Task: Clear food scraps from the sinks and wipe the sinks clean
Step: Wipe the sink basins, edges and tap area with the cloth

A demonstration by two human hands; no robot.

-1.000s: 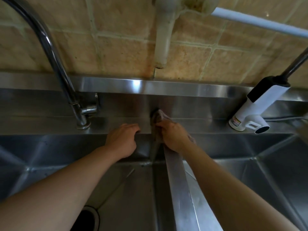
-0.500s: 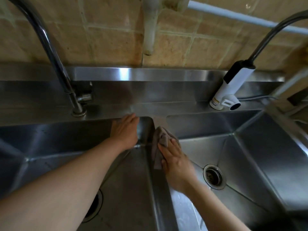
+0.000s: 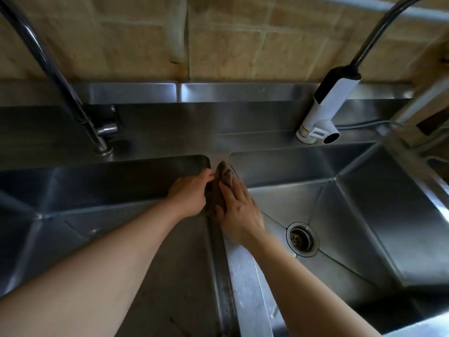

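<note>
Sinks, both stainless, look scrap-free. My right hand (image 3: 239, 212) presses the brownish rag (image 3: 222, 188) flat-fingered on the divider (image 3: 243, 276) between left sink (image 3: 85, 210) and right sink (image 3: 364, 215); my left hand (image 3: 189, 193) pinches its edge. Drain (image 3: 302, 238) sits nearby, basin floor open. Half a second ago my left hand wasn't on the rag.

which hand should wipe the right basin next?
Right. The right hand already presses the cloth flat on the divider, on the right basin side. The left hand sits over the left basin, touching only the cloth's edge.
</note>
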